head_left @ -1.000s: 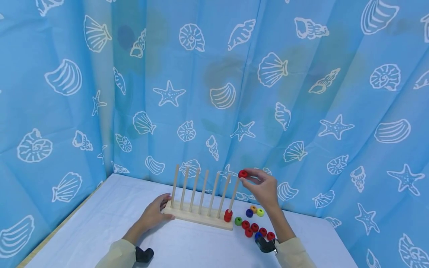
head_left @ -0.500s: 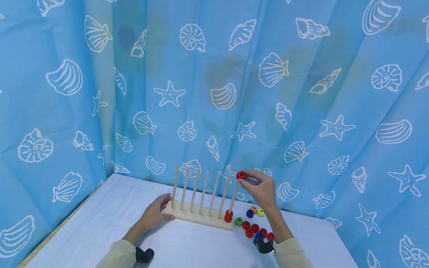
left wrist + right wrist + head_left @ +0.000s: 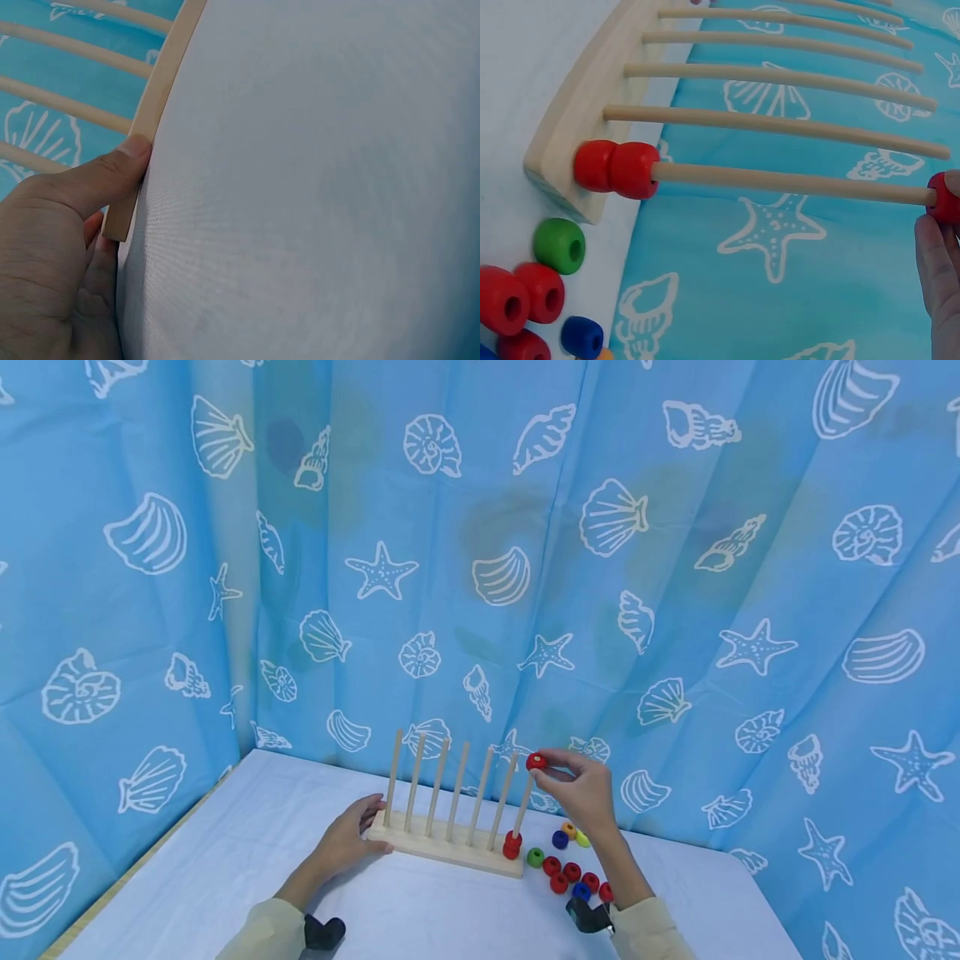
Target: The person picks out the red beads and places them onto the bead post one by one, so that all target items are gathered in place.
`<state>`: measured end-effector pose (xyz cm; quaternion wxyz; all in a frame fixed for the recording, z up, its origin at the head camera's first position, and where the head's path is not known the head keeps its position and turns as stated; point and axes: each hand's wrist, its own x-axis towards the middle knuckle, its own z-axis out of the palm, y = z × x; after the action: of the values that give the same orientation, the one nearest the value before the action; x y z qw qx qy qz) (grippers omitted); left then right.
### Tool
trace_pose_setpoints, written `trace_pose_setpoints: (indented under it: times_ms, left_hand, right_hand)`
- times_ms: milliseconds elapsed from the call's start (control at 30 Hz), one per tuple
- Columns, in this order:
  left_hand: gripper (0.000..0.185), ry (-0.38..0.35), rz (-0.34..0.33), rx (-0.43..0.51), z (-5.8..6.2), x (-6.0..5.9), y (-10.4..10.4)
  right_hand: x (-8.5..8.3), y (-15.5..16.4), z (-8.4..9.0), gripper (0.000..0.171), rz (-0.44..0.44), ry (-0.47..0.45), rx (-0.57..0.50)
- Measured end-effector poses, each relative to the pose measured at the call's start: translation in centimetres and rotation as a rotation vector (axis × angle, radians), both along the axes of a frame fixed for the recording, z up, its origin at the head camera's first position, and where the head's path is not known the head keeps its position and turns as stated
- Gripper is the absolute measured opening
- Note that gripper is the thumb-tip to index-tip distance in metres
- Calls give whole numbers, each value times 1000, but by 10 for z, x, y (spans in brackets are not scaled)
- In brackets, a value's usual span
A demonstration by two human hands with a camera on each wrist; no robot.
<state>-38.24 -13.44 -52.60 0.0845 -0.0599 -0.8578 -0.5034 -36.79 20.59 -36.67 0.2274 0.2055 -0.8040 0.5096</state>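
A wooden peg rack (image 3: 465, 853) with a row of upright pegs stands on the table. My left hand (image 3: 347, 837) grips its left end, the thumb (image 3: 124, 169) on the front edge and the fingers behind, partly hidden. With thumb and fingertips my right hand (image 3: 585, 792) pinches a red bead (image 3: 536, 762) at the top of the rightmost peg (image 3: 795, 182). The peg's tip shows in the bead's hole. Two red beads (image 3: 619, 169) sit stacked at the foot of that same peg.
Right of the rack lie a green bead (image 3: 535, 857), several red beads (image 3: 572, 872), two blue ones, an orange bead (image 3: 569, 830) and a yellow one partly behind the right wrist. A blue shell-print curtain (image 3: 480, 568) hangs behind the white-covered table (image 3: 420, 910).
My right hand has moved slightly left and down with the red bead, which now sits over the rightmost peg's tip. The left hand stays on the rack.
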Motion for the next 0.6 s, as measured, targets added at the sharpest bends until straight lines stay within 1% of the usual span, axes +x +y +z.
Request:
trace_pose_setpoints:
  times_ms: [67, 133, 300, 367, 467, 600]
  left_hand:
    - [88, 0, -1, -1, 0, 0, 0]
    - [88, 0, -3, -1, 0, 0, -1]
    - [88, 7, -3, -10, 0, 0, -1]
    - [88, 10, -1, -10, 1, 1, 0]
    - [88, 13, 3, -10, 2, 2, 0]
    - [88, 33, 5, -35, 2, 2, 1]
  right_hand:
    - [-2, 0, -5, 35, -11, -18, 3]
    - [3, -3, -5, 34, -16, -42, 4]
    - [1, -2, -18, 36, -17, -71, 0]
    - [-6, 2, -29, 38, -13, -59, 2]
    - [-5, 2, -36, 37, -9, -70, -4]
    - [-3, 2, -47, 36, -13, -114, -25]
